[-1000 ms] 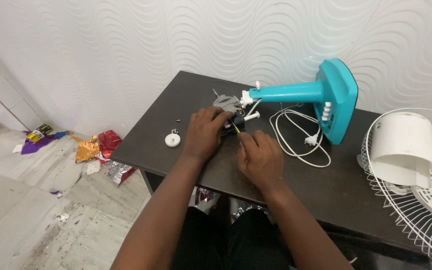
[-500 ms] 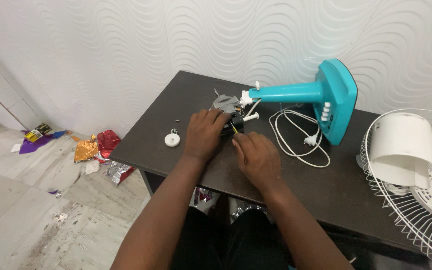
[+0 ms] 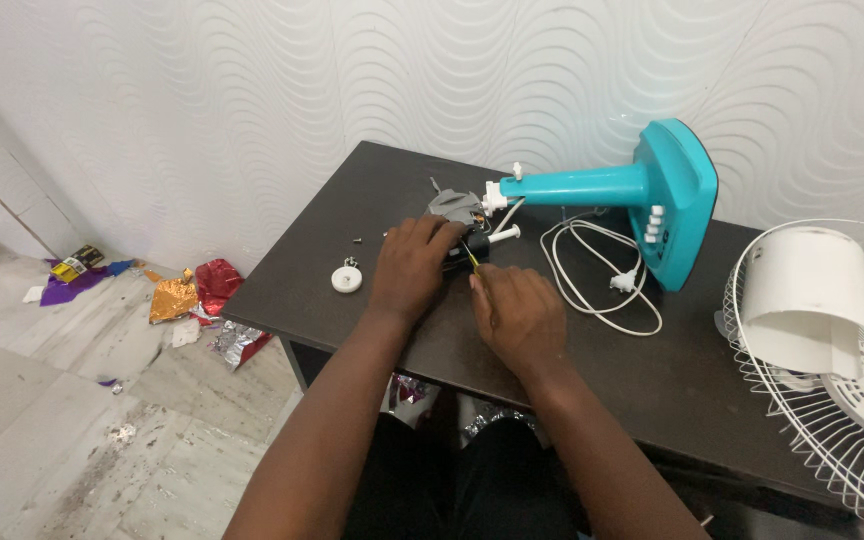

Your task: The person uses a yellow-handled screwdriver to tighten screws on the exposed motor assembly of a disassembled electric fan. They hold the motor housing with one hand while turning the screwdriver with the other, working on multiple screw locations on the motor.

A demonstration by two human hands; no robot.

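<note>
Grey motor unit (image 3: 454, 207) lies near the back-middle of the dark table (image 3: 592, 370), at the neck end of the teal fan stand (image 3: 632, 195), which lies on its side with its base toward the right. Left hand (image 3: 410, 268) is laid over the near side of the motor unit, fingers curled down on it and bracing it; what sits under the palm is hidden. Right hand (image 3: 518, 312) is closed around a yellow-handled screwdriver (image 3: 471, 256), only a short bit of handle showing, tip pointed into the motor unit between the two hands. Judged from the layout, disassembly or reassembly is midway: the motor is off its housing, the stand is separated from the head, and the work at the motor is not finished since the tool is engaged. A round white knob (image 3: 348, 279) lies loose just left of the left hand, and small dark screws (image 3: 357, 239) lie apart behind it. White power cord (image 3: 597, 275) is coiled beside the stand's base. At the right edge, the white wire fan guard (image 3: 822, 400) lies flat with a white motor cover (image 3: 812, 305) resting in it, both well apart from the hands. Foil wrappers (image 3: 192, 300) litter the floor to the left.
</note>
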